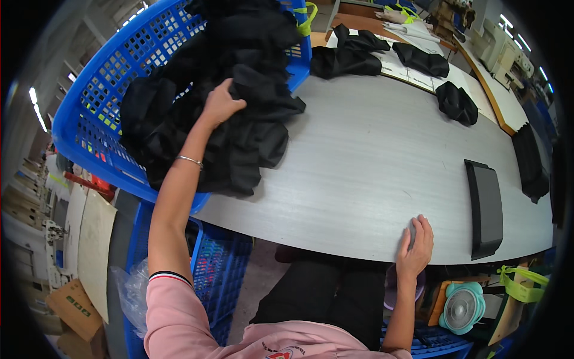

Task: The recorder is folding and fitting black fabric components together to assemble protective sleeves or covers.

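A heap of black fabric pieces spills out of a tilted blue plastic basket onto the grey table. My left hand is in the heap, closed on a black fabric piece between the thumb and fingers; some fingertips are hidden by the cloth. By the near table edge, my right hand rests on the surface with its thumb apart from the fingers. A dark grey patch shows between them, which may be shadow. Right of that hand lies a stack of flat black pieces.
Several crumpled black pieces lie along the far table side, near white sheets. Another black stack stands at the right edge. Beneath the table are blue crates and a small turquoise fan. A sewing machine stands far right.
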`<state>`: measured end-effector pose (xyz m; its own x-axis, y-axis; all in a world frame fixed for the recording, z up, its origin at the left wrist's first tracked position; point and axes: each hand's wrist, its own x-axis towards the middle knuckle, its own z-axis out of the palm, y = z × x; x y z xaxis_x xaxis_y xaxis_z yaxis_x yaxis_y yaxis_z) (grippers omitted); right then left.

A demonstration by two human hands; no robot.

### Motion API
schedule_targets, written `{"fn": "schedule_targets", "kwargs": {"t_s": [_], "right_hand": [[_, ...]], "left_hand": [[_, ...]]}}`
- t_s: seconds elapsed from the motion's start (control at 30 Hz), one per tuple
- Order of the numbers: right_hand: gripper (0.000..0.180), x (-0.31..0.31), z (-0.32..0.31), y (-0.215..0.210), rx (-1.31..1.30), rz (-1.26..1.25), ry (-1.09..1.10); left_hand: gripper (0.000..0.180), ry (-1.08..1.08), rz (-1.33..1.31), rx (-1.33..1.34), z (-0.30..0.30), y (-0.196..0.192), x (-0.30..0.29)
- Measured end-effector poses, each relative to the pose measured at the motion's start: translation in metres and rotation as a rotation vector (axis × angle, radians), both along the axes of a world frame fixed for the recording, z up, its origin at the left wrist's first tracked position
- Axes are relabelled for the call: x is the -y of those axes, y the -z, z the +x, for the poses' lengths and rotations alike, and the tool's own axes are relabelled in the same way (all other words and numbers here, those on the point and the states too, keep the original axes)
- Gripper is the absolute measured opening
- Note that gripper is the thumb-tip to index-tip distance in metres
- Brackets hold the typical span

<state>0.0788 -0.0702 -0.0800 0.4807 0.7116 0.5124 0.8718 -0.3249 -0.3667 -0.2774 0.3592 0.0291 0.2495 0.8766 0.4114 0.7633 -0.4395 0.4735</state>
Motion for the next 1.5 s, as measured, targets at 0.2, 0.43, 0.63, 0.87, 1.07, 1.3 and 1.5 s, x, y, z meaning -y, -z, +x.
{"fn": "schedule_targets", "kwargs": {"t_s": [0.2, 0.43, 0.63, 0.87, 1.07, 1.3, 1.5], "right_hand": [[0.027, 0.008, -0.002, -0.001, 0.003, -0.015, 0.031], [0.027, 0.012, 0.001, 0.002, 0.018, -0.015, 0.014], [0.029, 0.014, 0.006, 0.004, 0.007, 0.009, -0.013], [0.033, 0.013, 0.004, 0.003, 0.019, 0.024, -0.01], [0.052, -0.019, -0.046, -0.029, -0.124, 0.239, -0.285], [0.045, -0.101, -0.05, -0.024, 0.117, 0.169, -0.381], [0.005, -0.084, -0.041, 0.005, 0.059, 0.003, -0.53]], "left_hand": [[0.076, 0.246, -0.043, -0.218, 0.066, -0.007, 0.048], [0.093, 0.477, 0.373, -0.385, 0.089, -0.033, 0.121], [0.065, 0.47, 0.615, -0.301, 0.053, -0.028, 0.205], [0.086, 0.378, 0.265, -0.454, 0.009, 0.072, 0.215], [0.081, 0.433, 0.258, -0.406, 0.04, 0.095, 0.176], [0.077, 0.477, 0.38, -0.388, 0.067, 0.094, 0.176], [0.063, 0.487, 0.364, -0.243, 0.06, 0.101, 0.176]]}}
